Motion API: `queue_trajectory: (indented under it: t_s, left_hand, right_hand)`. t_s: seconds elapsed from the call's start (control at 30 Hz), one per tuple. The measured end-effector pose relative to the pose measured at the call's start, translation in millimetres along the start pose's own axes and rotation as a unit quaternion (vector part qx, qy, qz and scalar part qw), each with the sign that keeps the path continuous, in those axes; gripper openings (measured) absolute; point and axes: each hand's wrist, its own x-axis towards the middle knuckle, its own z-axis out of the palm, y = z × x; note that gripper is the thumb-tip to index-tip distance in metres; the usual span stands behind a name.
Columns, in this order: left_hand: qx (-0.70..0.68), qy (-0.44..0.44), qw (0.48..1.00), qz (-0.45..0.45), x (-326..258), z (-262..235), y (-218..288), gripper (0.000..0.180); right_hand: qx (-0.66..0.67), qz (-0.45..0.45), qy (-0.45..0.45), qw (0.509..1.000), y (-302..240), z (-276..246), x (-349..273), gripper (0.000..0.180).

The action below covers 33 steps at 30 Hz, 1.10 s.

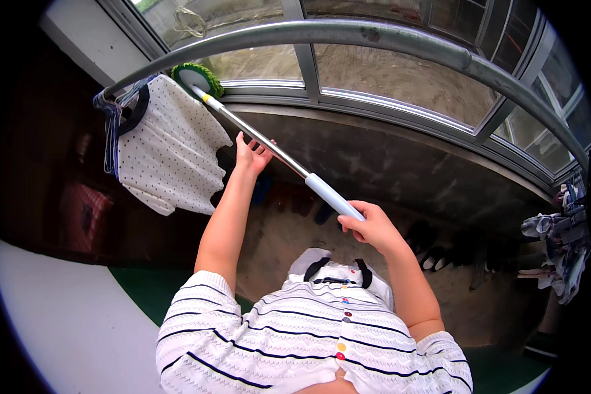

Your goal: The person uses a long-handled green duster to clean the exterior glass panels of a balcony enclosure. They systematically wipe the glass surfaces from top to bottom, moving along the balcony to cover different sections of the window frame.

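A long-handled mop (266,142) slants across the view, with a silver pole and a pale blue grip (331,196). Its round white head has a green chenille fringe (207,77) and is up at the window's lower left corner. My right hand (371,226) is closed round the end of the blue grip. Farther up, my left hand (248,157) cradles the metal pole loosely from below, its fingers partly spread. Just left of the pole hangs a white dotted shirt (171,144).
A metal rail (387,33) curves overhead in front of the framed window (394,98). Bunched hangers (111,131) hang at its left end and small laundry (558,230) at the right. Below the dark wall (387,157), shoes (433,258) stand on the floor.
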Motion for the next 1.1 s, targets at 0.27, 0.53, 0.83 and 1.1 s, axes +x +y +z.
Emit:
queue_trajectory:
  t_s: [0.27, 0.53, 0.83, 1.1]
  left_hand:
    - [-0.035, 0.068, 0.996, 0.049, 84.1, 25.8, 29.4, 0.042]
    - [-0.083, 0.020, 0.995, 0.046, 93.5, 45.9, 44.8, 0.027]
    - [-0.059, 0.005, 0.998, -0.024, 66.8, 66.6, 20.6, 0.028]
    - [-0.008, -0.178, 0.976, 0.128, -7.4, 129.2, 24.6, 0.021]
  right_hand:
    - [-0.200, -0.090, 0.157, 0.963, 4.1, 5.3, 10.3, 0.035]
    - [-0.509, -0.048, 0.403, 0.759, -22.3, 42.4, 22.6, 0.020]
    - [-0.469, -0.021, 0.492, 0.733, 25.2, 20.3, 12.7, 0.023]
    - [-0.373, -0.068, 0.549, 0.745, 62.9, 8.7, -4.5, 0.022]
